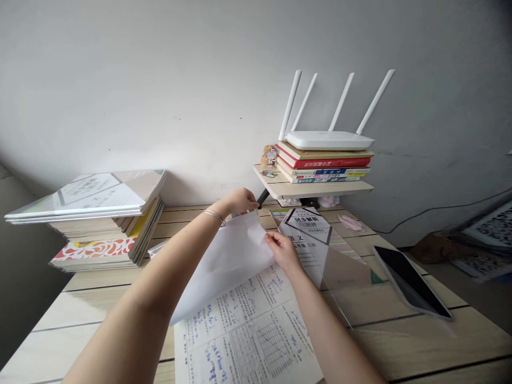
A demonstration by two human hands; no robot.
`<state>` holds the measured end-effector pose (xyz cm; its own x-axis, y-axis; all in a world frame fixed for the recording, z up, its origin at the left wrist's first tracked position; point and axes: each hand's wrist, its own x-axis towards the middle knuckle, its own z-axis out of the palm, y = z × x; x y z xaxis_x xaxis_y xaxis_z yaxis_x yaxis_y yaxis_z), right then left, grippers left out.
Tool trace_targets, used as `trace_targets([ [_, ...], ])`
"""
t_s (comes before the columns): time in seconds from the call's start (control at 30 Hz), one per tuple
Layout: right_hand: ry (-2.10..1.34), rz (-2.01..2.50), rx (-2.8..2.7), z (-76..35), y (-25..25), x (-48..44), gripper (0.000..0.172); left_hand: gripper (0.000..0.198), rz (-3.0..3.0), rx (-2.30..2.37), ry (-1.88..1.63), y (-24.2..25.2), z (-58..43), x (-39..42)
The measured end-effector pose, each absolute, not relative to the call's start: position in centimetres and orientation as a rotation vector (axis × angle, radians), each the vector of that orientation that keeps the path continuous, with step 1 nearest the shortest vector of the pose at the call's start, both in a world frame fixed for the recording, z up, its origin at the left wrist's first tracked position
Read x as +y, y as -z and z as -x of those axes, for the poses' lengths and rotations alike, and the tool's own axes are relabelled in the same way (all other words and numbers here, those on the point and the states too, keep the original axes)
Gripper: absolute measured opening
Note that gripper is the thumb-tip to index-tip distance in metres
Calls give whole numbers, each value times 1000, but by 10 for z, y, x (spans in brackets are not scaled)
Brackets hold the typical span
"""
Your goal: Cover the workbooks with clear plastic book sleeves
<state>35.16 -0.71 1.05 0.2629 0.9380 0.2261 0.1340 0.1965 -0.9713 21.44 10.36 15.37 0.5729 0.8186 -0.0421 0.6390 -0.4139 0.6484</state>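
Note:
A plain white sheet (224,261) is lifted at an angle over a printed page (256,330) with blue handwriting. At its far edge, the fingers of my left hand (242,201) are curled and closed on the paper, partly hidden from view. My right hand (283,252) pinches the same sheet's right edge between thumb and fingers. Right of that hand lies a workbook (308,240) with a grey and white cover. A transparent plastic cover (340,304) extends from beside it over the table.
Stacked books (104,250) with flat covered workbooks (100,194) on top stand at the left. A white router (330,140) sits on books (324,162) on a raised small shelf (320,188). A tablet (412,282) lies near the right edge of the wooden table (100,304).

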Motion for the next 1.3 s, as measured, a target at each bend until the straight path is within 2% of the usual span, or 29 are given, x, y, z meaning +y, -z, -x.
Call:
trace_targets([
  [0.27, -930, 1259, -1124, -357, -9, -8, 44, 12, -2237, 1195, -422, -152, -209, 109],
  [0.5, -704, 1281, -1165, -347, -9, -6, 39, 15, -2286, 1162, -393, -155, -212, 102],
  [0.7, -659, 1301, -1156, -349, -1, -5, 34, 20, -2339, 1273, -405, -168, -193, 96],
  [0.8, -661, 1292, -1130, -352, 5, -3, 35, 30, -2408, 1428, -710, -166, -152, 76],
  [0.93, -653, 1288, -1090, -354, 10, -1, 38, 23, -2264, 1539, -1426, -134, -76, 24],
  [1.0, -657, 1302, -1072, -354, 11, -1, 40, 23, -1982, 1633, -1665, -107, -40, -5],
  [1.1, -666, 1324, -1056, -355, 12, -1, 42, 25, -1369, 1731, -1826, -64, -4, -41],
  [1.2, -690, 1317, -1026, -355, 14, -1, 44, 31, -1146, 1384, -1567, -40, 1, -63],
  [1.3, -698, 1327, -1000, -355, 15, -1, 47, 46, -1135, 1002, -1308, -39, -11, -67],
])
